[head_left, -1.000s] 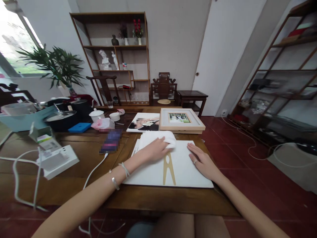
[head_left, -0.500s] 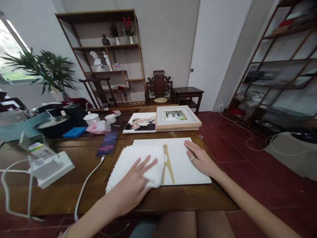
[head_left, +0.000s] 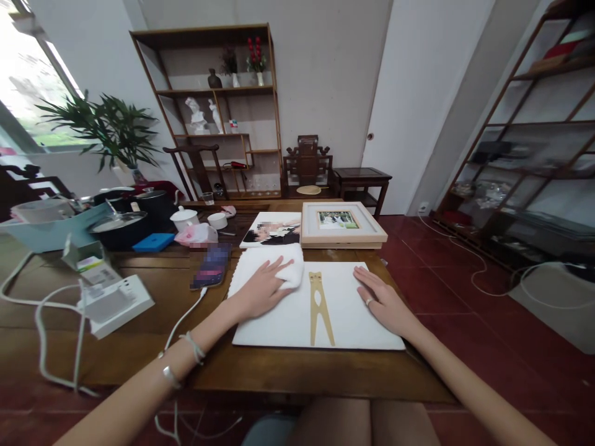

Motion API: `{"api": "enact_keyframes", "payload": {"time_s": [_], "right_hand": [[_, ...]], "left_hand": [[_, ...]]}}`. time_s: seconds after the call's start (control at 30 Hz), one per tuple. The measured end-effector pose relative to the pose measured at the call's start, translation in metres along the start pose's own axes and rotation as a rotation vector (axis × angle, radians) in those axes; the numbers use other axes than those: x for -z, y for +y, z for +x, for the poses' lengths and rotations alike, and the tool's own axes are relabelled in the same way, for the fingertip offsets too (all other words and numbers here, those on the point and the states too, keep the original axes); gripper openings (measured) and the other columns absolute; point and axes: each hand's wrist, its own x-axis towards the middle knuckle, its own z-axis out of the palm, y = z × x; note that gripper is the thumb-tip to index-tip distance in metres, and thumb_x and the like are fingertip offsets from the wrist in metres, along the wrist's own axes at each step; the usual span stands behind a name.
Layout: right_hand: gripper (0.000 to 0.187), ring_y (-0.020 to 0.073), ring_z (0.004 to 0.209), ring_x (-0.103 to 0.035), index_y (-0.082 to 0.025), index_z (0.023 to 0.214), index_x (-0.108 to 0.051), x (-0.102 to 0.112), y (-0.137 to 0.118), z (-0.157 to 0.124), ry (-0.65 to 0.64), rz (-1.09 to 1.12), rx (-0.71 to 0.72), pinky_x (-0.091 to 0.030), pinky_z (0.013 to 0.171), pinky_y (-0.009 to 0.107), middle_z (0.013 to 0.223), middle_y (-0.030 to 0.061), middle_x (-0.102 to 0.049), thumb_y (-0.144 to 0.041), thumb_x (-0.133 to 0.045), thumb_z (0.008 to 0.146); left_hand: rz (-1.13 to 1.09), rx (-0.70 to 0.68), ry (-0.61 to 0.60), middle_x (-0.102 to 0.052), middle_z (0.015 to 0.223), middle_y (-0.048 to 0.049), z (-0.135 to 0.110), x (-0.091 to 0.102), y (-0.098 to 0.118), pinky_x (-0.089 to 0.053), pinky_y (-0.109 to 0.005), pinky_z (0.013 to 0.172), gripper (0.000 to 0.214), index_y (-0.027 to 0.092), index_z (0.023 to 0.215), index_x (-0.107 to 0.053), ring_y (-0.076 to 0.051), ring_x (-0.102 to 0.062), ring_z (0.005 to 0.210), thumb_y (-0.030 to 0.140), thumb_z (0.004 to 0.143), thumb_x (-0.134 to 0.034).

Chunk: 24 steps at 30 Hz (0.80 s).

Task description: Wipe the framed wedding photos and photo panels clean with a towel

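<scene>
On the table lies a flat white panel. A tan two-legged piece with an oval cut-out and an animal-like head lies flat along its middle. My left hand rests with fingers stretched and spread on a fluffy white cloth, which covers the panel's far left part. Between thumb and fingers, some of the cloth shows bunched up. Lying flat near the panel's right edge is my right hand, fingers outstretched and a ring on one of them; it touches the panel and holds nothing.
Behind the panel are a wooden picture frame and a photo print. To the left lie a phone on a white cable, a white box, a blue box, a pot and white cups. The table's right edge borders red floor.
My left hand and the cloth have moved away from me, uncovering the tan piece and the panel's near left part. My right hand stays at the panel's right side. The view has shifted slightly left.
</scene>
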Motion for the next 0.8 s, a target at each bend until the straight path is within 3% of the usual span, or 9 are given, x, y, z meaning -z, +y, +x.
{"api": "enact_keyframes", "payload": {"time_s": [0.13, 0.37, 0.5, 0.6, 0.7, 0.8], "right_hand": [[0.041, 0.0223, 0.129, -0.036, -0.018, 0.124, -0.051, 0.000, 0.001, 0.000, 0.005, 0.015, 0.007, -0.029, 0.108, 0.046, 0.136, 0.0091, -0.045, -0.028, -0.042, 0.085], [0.042, 0.0227, 0.130, -0.035, -0.019, 0.126, -0.050, 0.000, 0.000, 0.000, 0.005, 0.026, 0.002, -0.027, 0.109, 0.047, 0.136, 0.0084, -0.045, -0.029, -0.042, 0.085], [0.042, 0.0220, 0.130, -0.035, -0.017, 0.125, -0.050, 0.000, 0.000, -0.001, 0.003, 0.009, -0.009, -0.027, 0.109, 0.045, 0.137, 0.0095, -0.044, -0.030, -0.041, 0.086], [0.042, 0.0219, 0.129, -0.035, -0.017, 0.125, -0.051, -0.001, 0.001, 0.000, 0.011, 0.006, 0.001, -0.028, 0.109, 0.045, 0.136, 0.0092, -0.045, -0.030, -0.041, 0.086], [0.041, 0.0227, 0.129, -0.036, -0.018, 0.124, -0.051, -0.001, 0.002, 0.000, 0.018, 0.018, 0.013, -0.028, 0.109, 0.047, 0.136, 0.0089, -0.046, -0.029, -0.042, 0.085], [0.040, 0.0233, 0.128, -0.037, -0.020, 0.123, -0.052, -0.002, 0.002, 0.000, 0.021, 0.030, 0.013, -0.028, 0.108, 0.048, 0.135, 0.0078, -0.047, -0.028, -0.043, 0.085]], "left_hand": [[0.005, 0.036, 0.005, -0.023, 0.146, -0.0020, -0.003, 0.001, 0.002, -0.016, -0.048, 0.108, 0.043, 0.020, 0.101, -0.066, -0.026, -0.014, 0.135, 0.041, 0.094, -0.030], [-0.013, -0.068, -0.079, -0.020, 0.146, 0.0050, -0.065, 0.020, 0.050, -0.018, -0.042, 0.110, 0.027, 0.025, 0.094, -0.068, -0.023, -0.015, 0.136, 0.027, 0.091, -0.041], [-0.012, -0.145, -0.128, -0.023, 0.145, 0.0050, -0.082, 0.030, 0.063, -0.020, -0.040, 0.109, 0.022, 0.025, 0.099, -0.065, -0.021, -0.016, 0.135, 0.025, 0.088, -0.046], [-0.026, -0.122, -0.100, -0.026, 0.145, 0.0033, -0.076, 0.029, 0.057, -0.020, -0.041, 0.109, 0.022, 0.023, 0.088, -0.067, -0.022, -0.017, 0.135, 0.031, 0.088, -0.046], [-0.007, -0.082, -0.058, -0.026, 0.145, -0.0013, -0.055, 0.020, 0.039, -0.010, -0.048, 0.110, 0.033, 0.019, 0.075, -0.068, -0.025, -0.015, 0.135, 0.039, 0.089, -0.044], [0.027, -0.009, -0.021, -0.021, 0.146, -0.0090, -0.029, 0.010, 0.018, -0.007, -0.052, 0.108, 0.038, 0.017, 0.084, -0.069, -0.027, -0.010, 0.136, 0.044, 0.088, -0.042]]}}
